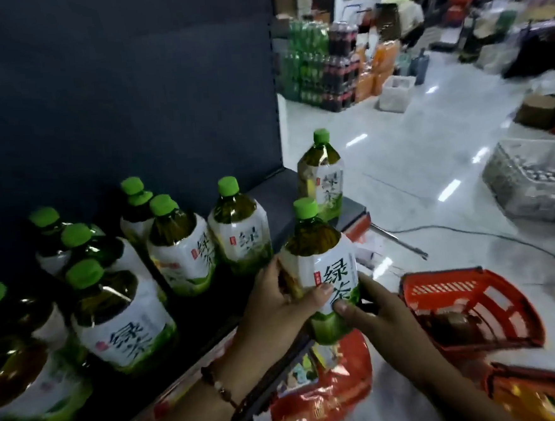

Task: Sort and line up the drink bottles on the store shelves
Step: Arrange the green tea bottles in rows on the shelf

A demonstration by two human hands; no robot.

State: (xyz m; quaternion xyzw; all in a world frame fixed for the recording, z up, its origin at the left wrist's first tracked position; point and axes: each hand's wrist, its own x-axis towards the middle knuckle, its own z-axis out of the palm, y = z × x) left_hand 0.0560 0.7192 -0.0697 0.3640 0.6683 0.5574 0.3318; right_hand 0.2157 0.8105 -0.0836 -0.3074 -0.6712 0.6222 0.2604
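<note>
Both hands hold one green-tea bottle [320, 273] at the front edge of the shelf [269, 204]. Left hand [276, 305] wraps its left side, thumb across the label; right hand [371, 305] clasps the lower right, thumb on the label. Further bottles [180, 246] stand upright on the shelf, one [321, 177] apart at the far end. A red basket [473, 308] lies on the floor.

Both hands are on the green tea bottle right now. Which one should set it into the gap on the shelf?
Left, probably. The left hand wraps the held bottle on the shelf side, nearest the gap beside the standing bottles. The right hand only pinches its outer edge, toward the red basket.
</note>
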